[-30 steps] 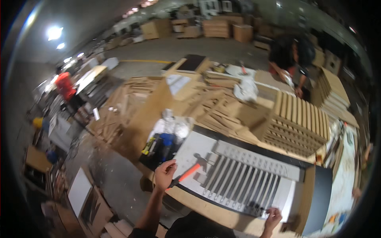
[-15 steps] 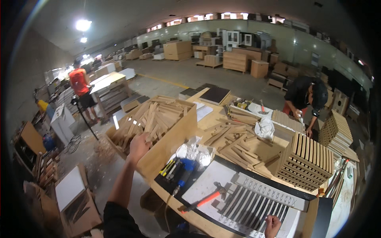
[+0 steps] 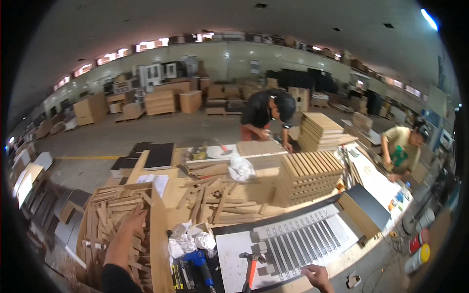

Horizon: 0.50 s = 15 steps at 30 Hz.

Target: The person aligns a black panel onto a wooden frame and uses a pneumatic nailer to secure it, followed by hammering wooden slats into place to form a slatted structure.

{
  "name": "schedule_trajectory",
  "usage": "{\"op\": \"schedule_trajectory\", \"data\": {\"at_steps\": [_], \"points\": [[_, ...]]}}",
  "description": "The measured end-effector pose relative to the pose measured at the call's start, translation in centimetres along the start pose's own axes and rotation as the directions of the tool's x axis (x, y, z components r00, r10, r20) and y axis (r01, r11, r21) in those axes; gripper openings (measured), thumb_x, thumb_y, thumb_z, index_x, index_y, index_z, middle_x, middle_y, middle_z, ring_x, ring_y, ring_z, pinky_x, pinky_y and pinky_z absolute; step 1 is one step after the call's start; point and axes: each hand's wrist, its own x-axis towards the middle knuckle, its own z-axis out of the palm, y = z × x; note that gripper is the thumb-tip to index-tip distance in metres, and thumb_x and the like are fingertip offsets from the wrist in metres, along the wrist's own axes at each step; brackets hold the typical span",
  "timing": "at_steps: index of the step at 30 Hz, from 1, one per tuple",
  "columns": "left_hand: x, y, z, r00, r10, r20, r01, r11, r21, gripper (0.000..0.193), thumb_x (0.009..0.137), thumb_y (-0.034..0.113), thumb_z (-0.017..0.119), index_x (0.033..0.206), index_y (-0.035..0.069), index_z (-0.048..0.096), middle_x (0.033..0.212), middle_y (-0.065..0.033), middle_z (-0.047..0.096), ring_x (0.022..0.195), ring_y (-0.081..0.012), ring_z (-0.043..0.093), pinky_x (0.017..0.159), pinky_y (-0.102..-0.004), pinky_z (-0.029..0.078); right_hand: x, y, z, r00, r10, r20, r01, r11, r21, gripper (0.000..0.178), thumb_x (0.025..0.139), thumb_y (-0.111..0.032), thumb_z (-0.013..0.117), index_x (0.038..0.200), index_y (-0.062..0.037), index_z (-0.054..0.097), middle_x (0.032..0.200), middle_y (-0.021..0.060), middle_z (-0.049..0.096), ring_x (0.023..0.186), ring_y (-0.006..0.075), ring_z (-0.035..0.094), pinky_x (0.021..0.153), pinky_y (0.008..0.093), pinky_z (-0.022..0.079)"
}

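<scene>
My left hand (image 3: 133, 220) reaches into a wooden box (image 3: 159, 229) of loose wooden strips (image 3: 105, 215), its fingers stretched over the strips and none lifted. Low on the right, my right hand (image 3: 317, 277) hovers by the near edge of a white slotted jig (image 3: 298, 244) with dark parallel strips; its fingers are curled together, and whatever they hold, if anything, cannot be made out. A claw hammer (image 3: 251, 271) with an orange handle lies left of the jig on a white board. Beside it are a blue air nailer (image 3: 199, 263) and crumpled white plastic bags (image 3: 190, 239).
More wooden strips (image 3: 215, 202) lie across the bench. Slatted wooden panels (image 3: 309, 178) are stacked to the right, near a dark board (image 3: 364, 207). A person in black (image 3: 266, 115) works across the bench; another in a light shirt (image 3: 401, 149) works at far right.
My view has swung right, bringing the second co-worker into sight. My left hand has moved from the box's near rim further in over the strips. My right hand stays by the jig's near edge.
</scene>
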Motion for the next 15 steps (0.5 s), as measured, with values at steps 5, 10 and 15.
{"op": "schedule_trajectory", "data": {"at_steps": [5, 10, 15], "points": [[-3.4, 0.7, -0.1, 0.984, 0.002, -0.177, -0.039, 0.977, -0.209, 0.102, 0.045, 0.036, 0.082, 0.134, 0.013, 0.037, 0.133, -0.0204, 0.037, 0.124, -0.0418, 0.033, 0.103, -0.0529, 0.030, -2.1, 0.8, 0.7, 0.996, -0.015, -0.091, 0.005, 0.994, -0.110, 0.022, 0.082, -0.020, 0.064, 0.093, -0.0013, 0.069, 0.085, 0.0121, 0.069, 0.078, 0.0190, 0.066, 0.070, 0.0293, 0.051], [-1.8, -0.6, 1.4, 0.992, 0.013, -0.129, -0.023, 0.997, -0.080, 0.071, 0.045, 0.035, 0.081, 0.108, 0.013, 0.056, 0.115, -0.0127, 0.048, 0.113, -0.0380, 0.041, 0.094, -0.0587, 0.034, -0.9, 0.1, 1.8, 0.995, -0.063, -0.078, 0.050, 0.986, -0.158, 0.022, 0.083, -0.022, 0.064, 0.094, -0.0043, 0.069, 0.086, 0.0118, 0.069, 0.075, 0.0195, 0.066, 0.068, 0.0295, 0.051], [-2.4, -0.2, 1.7, 0.945, 0.126, -0.303, -0.146, 0.988, -0.044, 0.059, 0.049, 0.032, 0.080, 0.101, 0.012, 0.058, 0.104, -0.0102, 0.054, 0.105, -0.0339, 0.049, 0.089, -0.0474, 0.042, -1.0, -1.0, 2.2, 0.999, -0.048, 0.001, 0.047, 0.986, -0.160, 0.020, 0.083, -0.022, 0.063, 0.094, -0.0061, 0.069, 0.086, 0.0099, 0.069, 0.074, 0.0192, 0.065, 0.068, 0.0286, 0.051]]}}
